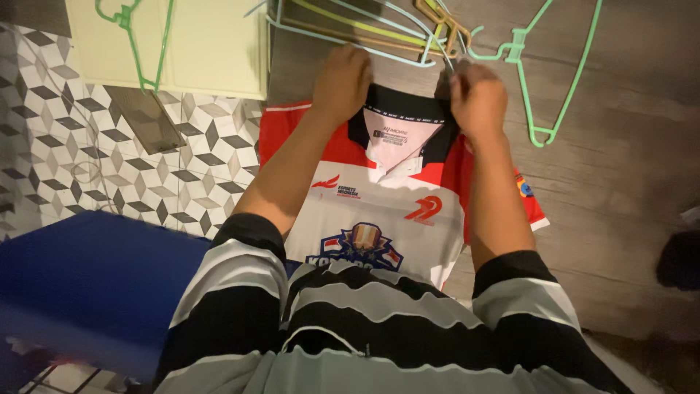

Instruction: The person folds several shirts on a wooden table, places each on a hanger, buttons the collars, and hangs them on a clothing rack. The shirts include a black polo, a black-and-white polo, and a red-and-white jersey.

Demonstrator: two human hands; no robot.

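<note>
Jersey (379, 197) is red and white with a black collar. Hangers (536, 66) are mint green and pale blue, the floor tiles (87, 160) a grey-white cube pattern, and the bin (87, 284) is blue.

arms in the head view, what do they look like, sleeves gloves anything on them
Both arms wear short sleeves with broad black and white stripes, part of a striped shirt. The forearms are bare below them. The left hand and right hand have no gloves; no watch or rings show.
</note>
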